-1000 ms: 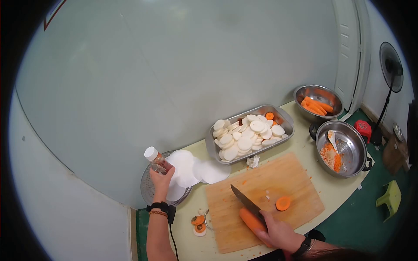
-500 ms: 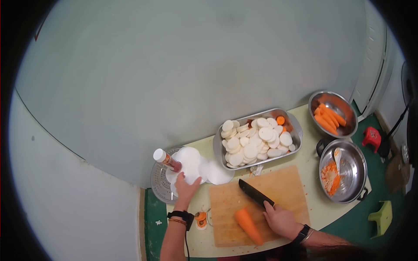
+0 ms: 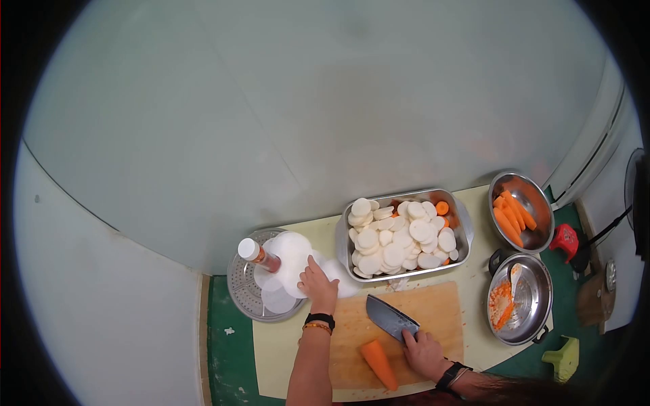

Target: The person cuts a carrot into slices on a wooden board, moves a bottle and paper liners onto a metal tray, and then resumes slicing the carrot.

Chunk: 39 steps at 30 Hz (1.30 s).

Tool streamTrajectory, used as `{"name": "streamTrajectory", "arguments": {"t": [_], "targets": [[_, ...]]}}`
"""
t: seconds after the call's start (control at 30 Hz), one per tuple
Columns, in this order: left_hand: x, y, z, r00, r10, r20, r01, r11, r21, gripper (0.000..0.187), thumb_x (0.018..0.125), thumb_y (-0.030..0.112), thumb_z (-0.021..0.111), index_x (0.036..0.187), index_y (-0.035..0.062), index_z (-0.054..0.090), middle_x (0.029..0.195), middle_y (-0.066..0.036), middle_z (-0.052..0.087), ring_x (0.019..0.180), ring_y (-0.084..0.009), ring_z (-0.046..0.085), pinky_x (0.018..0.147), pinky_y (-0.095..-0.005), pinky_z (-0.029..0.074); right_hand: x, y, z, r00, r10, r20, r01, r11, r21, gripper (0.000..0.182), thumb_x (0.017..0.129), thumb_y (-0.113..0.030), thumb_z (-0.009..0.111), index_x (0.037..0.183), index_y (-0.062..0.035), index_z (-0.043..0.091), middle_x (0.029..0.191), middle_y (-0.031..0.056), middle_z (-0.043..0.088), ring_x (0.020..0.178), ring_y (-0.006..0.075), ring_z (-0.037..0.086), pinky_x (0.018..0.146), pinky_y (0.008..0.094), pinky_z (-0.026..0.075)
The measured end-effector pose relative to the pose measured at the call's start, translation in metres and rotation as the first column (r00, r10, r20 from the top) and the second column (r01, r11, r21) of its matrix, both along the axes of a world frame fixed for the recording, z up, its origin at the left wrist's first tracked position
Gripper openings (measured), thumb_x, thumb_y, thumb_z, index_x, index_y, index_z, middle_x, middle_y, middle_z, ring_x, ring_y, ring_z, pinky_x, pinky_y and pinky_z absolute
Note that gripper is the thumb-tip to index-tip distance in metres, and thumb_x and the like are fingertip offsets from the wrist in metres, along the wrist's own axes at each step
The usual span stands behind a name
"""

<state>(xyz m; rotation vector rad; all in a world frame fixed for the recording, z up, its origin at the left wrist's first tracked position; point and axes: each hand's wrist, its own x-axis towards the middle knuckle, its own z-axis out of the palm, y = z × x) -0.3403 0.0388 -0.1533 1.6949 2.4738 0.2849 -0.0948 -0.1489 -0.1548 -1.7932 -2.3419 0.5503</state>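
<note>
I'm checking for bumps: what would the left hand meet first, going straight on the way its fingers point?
The left hand would likely meet the white round sheets just ahead; depth is unclear, so it may be touching them.

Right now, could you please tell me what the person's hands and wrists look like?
The left hand is gloveless, with a black band and an orange-brown beaded bracelet at the wrist; its visible forearm has no sleeve. The right hand is gloveless too, with a black wristband and a thin, pale bangle.
</note>
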Motion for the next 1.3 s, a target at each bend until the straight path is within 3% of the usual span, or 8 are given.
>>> {"name": "streamTrajectory", "arguments": {"t": [0.4,0.5,0.67,0.87,0.97,1.07,1.17,1.3], "targets": [[-0.017,-0.004,-0.031,0.968,-0.249,-0.029,0.251,0.962,0.107,0.037,0.072,-0.001,0.061,0.108,0.0086,0.053,0.097,-0.008,0.059,0.087,-0.0266,0.058,0.078,-0.0422,0.037,-0.014,0.017,0.044,0.995,-0.071,0.068,0.07,0.997,0.013,0.05,0.077,-0.024,0.067,0.12,-0.0054,0.05,0.096,0.0174,0.053,0.087,0.036,0.053,0.073,0.0466,0.046],[-0.014,-0.011,-0.03,0.978,-0.204,0.051,0.19,0.96,0.204,0.039,0.074,0.002,0.061,0.111,0.0078,0.052,0.101,-0.01,0.058,0.094,-0.0273,0.057,0.079,-0.0423,0.038,-0.023,0.054,0.048,0.982,-0.026,-0.187,0.045,0.994,0.099,0.045,0.08,-0.021,0.065,0.117,-0.001,0.051,0.097,0.0196,0.055,0.091,0.0378,0.051,0.079,0.0468,0.044],[-0.013,-0.046,-0.026,0.917,-0.24,0.32,0.054,0.867,0.495,0.044,0.075,0.01,0.064,0.117,0.004,0.05,0.107,-0.017,0.057,0.105,-0.0339,0.052,0.089,-0.0466,0.038,-0.07,0.109,0.025,0.899,-0.026,-0.437,-0.005,0.998,-0.069,0.041,0.085,-0.019,0.058,0.118,0.0043,0.05,0.101,0.0257,0.058,0.097,0.0405,0.054,0.083,0.0472,0.044],[-0.024,-0.088,-0.034,0.715,0.231,0.66,-0.384,0.919,0.095,0.048,0.074,0.019,0.07,0.113,-0.0002,0.05,0.115,-0.019,0.055,0.113,-0.0375,0.049,0.096,-0.045,0.037,-0.113,0.133,-0.028,0.939,0.052,-0.339,-0.055,0.998,0.002,0.05,0.089,-0.025,0.052,0.125,0.0085,0.042,0.118,0.0288,0.053,0.108,0.0434,0.051,0.094,0.0456,0.042],[-0.04,-0.079,-0.062,0.546,0.199,0.813,-0.424,0.904,0.063,0.051,0.073,0.015,0.072,0.113,-0.002,0.045,0.119,-0.021,0.052,0.116,-0.0331,0.048,0.097,-0.04,0.039,-0.125,0.141,-0.043,0.972,0.053,-0.23,-0.045,0.998,0.038,0.053,0.089,-0.027,0.052,0.128,0.0081,0.041,0.121,0.0296,0.052,0.11,0.0435,0.051,0.095,0.0466,0.041],[-0.038,-0.06,-0.071,0.2,0.163,0.966,-0.546,0.838,-0.028,0.057,0.073,0.008,0.07,0.118,-0.0025,0.036,0.121,-0.023,0.048,0.116,-0.0289,0.048,0.096,-0.0358,0.039,-0.132,0.146,-0.034,0.99,0.026,-0.14,-0.029,0.999,-0.014,0.055,0.089,-0.03,0.053,0.129,0.0046,0.041,0.123,0.029,0.051,0.112,0.0422,0.051,0.096,0.0474,0.04],[-0.031,-0.051,-0.093,0.127,0.116,0.985,-0.572,0.82,-0.023,0.061,0.075,0.0,0.064,0.123,0.0021,0.026,0.12,-0.022,0.048,0.108,-0.0232,0.049,0.089,-0.0327,0.041,-0.139,0.153,-0.022,0.994,0.012,-0.104,-0.023,0.994,-0.107,0.055,0.087,-0.031,0.054,0.131,0.0008,0.041,0.126,0.0269,0.05,0.115,0.0412,0.05,0.098,0.0485,0.039],[-0.012,-0.041,-0.073,0.249,0.155,0.956,-0.51,0.86,-0.007,0.06,0.076,0.002,0.062,0.123,0.0022,0.024,0.115,-0.023,0.051,0.102,-0.0261,0.053,0.087,-0.0358,0.043,-0.147,0.155,-0.023,0.992,0.026,-0.12,-0.035,0.996,-0.076,0.057,0.086,-0.029,0.055,0.133,-0.0017,0.04,0.129,0.0233,0.049,0.117,0.0405,0.049,0.098,0.0512,0.038]]}}
